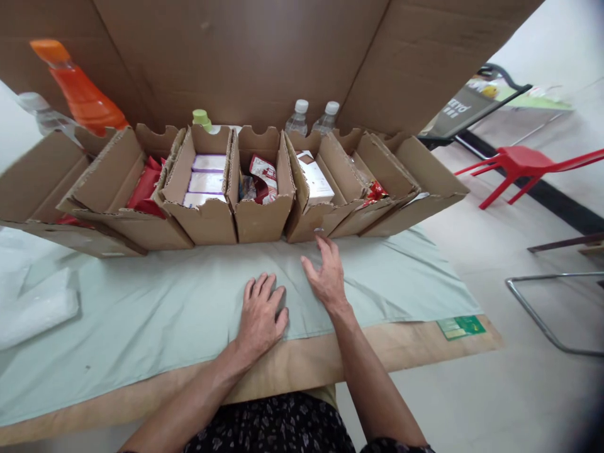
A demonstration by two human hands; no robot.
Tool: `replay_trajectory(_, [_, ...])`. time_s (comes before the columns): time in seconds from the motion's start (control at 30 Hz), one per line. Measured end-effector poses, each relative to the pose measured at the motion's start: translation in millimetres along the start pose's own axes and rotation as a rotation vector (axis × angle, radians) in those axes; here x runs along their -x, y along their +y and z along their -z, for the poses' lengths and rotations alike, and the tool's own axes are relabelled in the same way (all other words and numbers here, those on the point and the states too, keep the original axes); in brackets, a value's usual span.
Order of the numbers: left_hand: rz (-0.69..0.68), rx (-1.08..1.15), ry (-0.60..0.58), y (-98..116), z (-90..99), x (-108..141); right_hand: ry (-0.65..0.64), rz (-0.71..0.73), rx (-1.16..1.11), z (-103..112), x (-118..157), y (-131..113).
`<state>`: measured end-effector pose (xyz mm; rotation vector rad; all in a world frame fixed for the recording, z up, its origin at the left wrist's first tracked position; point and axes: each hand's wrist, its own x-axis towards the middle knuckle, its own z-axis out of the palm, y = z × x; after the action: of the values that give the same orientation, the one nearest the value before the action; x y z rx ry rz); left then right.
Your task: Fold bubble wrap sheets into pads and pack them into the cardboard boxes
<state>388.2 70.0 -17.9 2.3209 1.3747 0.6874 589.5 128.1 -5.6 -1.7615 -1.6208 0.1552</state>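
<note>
My left hand [261, 314] lies flat on the pale green cloth [179, 296] near the table's front edge, fingers spread and holding nothing. To its right and a little farther forward is my right hand [325, 275], thumb and fingers apart, with its fingertips close to the foot of a cardboard bin [306, 228]; I cannot tell whether they touch it. A white box [315, 179] sits in that bin. The neighbouring middle bin [262, 223] contains red and white packets [264, 178]. Left of it, another bin [201, 226] has white packs with purple edges [207, 181].
Red packets [147, 189] fill part of a bin farther left. Behind the row stand an orange bottle [87, 94], clear bottles [298, 118] and a tall cardboard panel [236, 56]. Folded clear plastic [42, 308] lies at left. A red stool [526, 160] stands on the floor at right.
</note>
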Motion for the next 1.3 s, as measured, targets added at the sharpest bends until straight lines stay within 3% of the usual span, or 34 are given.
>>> replay_trajectory(0.2, [0.012,0.001,-0.010,0,3.2,-2,-0.089,-0.016,0.150,-8,21,13])
replay_trajectory(0.43, [0.033,0.026,-0.103,9,9.5,13,-0.122,0.018,0.198,-15,15,6])
replay_trajectory(0.53, [-0.043,0.110,-0.230,8,26.9,42,-0.147,0.010,0.201,-17,14,5])
replay_trajectory(0.63, [-0.090,0.212,-0.285,-13,66.5,82,-0.160,-0.001,0.212,-21,15,6])
replay_trajectory(0.67, [-0.033,0.206,-0.214,-25,83.2,97,-0.161,-0.003,0.214,-23,15,7])
replay_trajectory(0.77, [0.213,-0.001,0.143,-70,131.0,140,-0.159,0.004,0.204,-27,15,9])
replay_trajectory(0.87, [0.419,-0.212,0.313,-108,156.3,173,-0.161,0.016,0.200,-30,14,10])
replay_trajectory(1.0, [0.544,-0.277,0.311,-126,151.2,190,-0.170,0.004,0.245,-31,13,6])
replay_trajectory(1.13, [0.557,-0.312,0.360,-126,140.7,188,-0.185,0.022,0.296,-31,14,2])
replay_trajectory(1.3, [0.538,-0.317,0.407,-134,140.3,188,-0.209,0.052,0.384,-30,17,-2])
